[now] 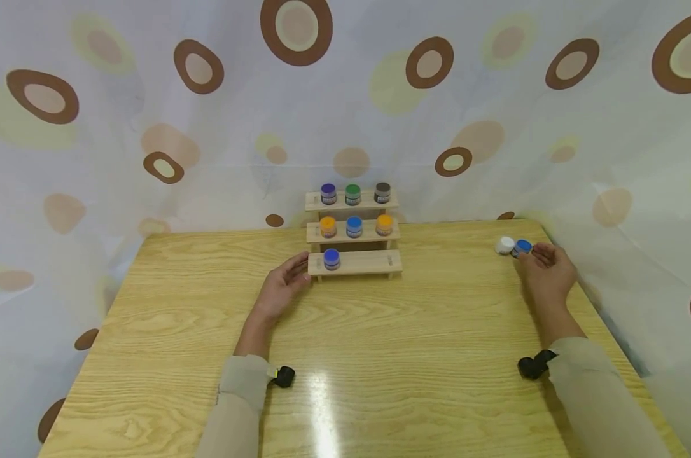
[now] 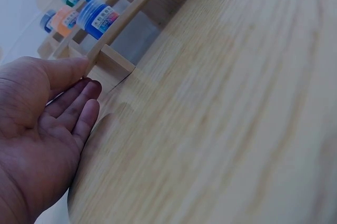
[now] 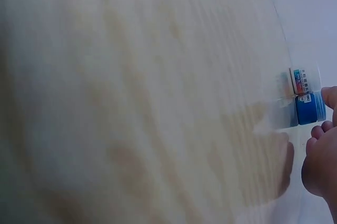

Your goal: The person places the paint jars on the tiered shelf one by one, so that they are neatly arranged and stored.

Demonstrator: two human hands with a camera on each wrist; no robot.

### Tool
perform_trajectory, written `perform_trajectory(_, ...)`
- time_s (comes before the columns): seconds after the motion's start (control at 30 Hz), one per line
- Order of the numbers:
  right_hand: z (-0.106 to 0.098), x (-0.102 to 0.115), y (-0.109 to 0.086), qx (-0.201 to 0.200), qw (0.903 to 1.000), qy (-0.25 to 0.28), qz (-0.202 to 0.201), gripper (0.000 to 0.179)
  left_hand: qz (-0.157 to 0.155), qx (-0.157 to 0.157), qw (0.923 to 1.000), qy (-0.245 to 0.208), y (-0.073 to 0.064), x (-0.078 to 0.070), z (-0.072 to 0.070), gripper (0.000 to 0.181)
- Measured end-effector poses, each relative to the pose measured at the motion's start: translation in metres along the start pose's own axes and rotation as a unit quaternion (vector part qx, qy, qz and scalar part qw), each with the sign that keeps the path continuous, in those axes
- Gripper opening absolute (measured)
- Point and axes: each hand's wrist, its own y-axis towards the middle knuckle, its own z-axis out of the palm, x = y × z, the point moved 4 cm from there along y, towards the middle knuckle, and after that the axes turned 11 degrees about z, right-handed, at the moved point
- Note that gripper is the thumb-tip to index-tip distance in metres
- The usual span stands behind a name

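Observation:
A three-step wooden rack (image 1: 359, 263) stands at the back middle of the table. My left hand (image 1: 280, 287) is at the left end of its lowest step; in the left wrist view the thumb (image 2: 71, 71) touches that end, fingers loosely bent below it. A blue-violet paint jar (image 1: 331, 259) sits on this step. At the back right, a blue paint jar (image 1: 522, 248) stands beside a white paint jar (image 1: 505, 245). My right hand (image 1: 551, 273) is at the blue jar, thumb near its lid (image 3: 320, 107), fingers bent loosely beside it; no firm hold shows.
The middle step bears an orange jar (image 1: 328, 227), a blue jar (image 1: 354, 226) and another orange jar (image 1: 384, 225). On the top step are purple (image 1: 328, 194), green (image 1: 352, 194) and dark (image 1: 382, 193) jars. Behind the wooden table (image 1: 380, 356) hangs a patterned cloth (image 1: 351, 95).

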Motion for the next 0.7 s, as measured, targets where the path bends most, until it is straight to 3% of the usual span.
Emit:
perform_trajectory(0.23,0.007,0.0,0.006,-0.006,0.9997,0.007,0.022,0.043,0.001,0.004,1.0,0.0,0.0,-0.001,0.0,0.058)
perform_trajectory(0.4,0.009,0.0,0.007,0.009,0.9998,0.009,0.013,0.048,0.0,0.004,1.0,0.006,0.001,-0.005,0.0,0.058)
perform_trajectory(0.53,0.014,-0.002,0.006,0.033,0.9992,-0.024,-0.001,0.049,-0.002,0.005,1.0,0.007,0.001,-0.006,-0.001,0.058)
perform_trajectory(0.7,0.017,-0.004,0.004,0.034,0.9966,-0.068,-0.031,0.045,-0.007,0.002,0.9999,0.008,-0.001,-0.003,0.0,0.058)
